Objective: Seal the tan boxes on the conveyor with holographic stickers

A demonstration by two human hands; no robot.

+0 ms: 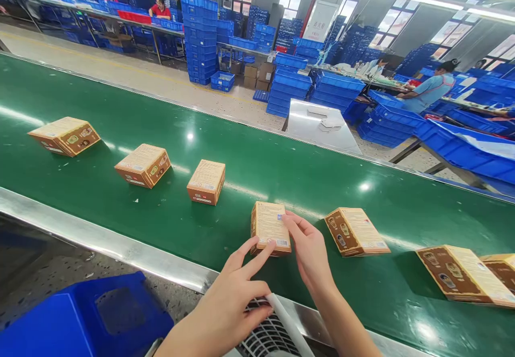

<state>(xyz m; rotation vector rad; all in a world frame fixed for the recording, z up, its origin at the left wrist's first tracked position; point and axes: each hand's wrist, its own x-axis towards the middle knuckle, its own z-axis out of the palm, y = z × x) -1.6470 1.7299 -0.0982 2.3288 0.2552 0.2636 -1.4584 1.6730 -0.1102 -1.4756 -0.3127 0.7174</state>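
A small brown-and-cream carton (270, 220) lies on the green conveyor belt in front of me, printed side up. My right hand (309, 244) reaches in from its right side, fingers drawn together at a small blue sticker (280, 217) near the carton's right edge. With two extended fingertips, my left hand (237, 298) touches the carton's near left corner. Its thumb and another finger close on a dark gridded sheet with a white border (269, 335), which hangs below the belt edge; part of it is hidden by the hand.
Several similar cartons, among them one to the left (205, 183) and one to the right (354, 232), sit along the belt (169, 126). A metal rail (189, 274) edges it. A blue bin (80, 314) stands lower left. Across the belt are stacked blue crates (200, 38) and seated workers.
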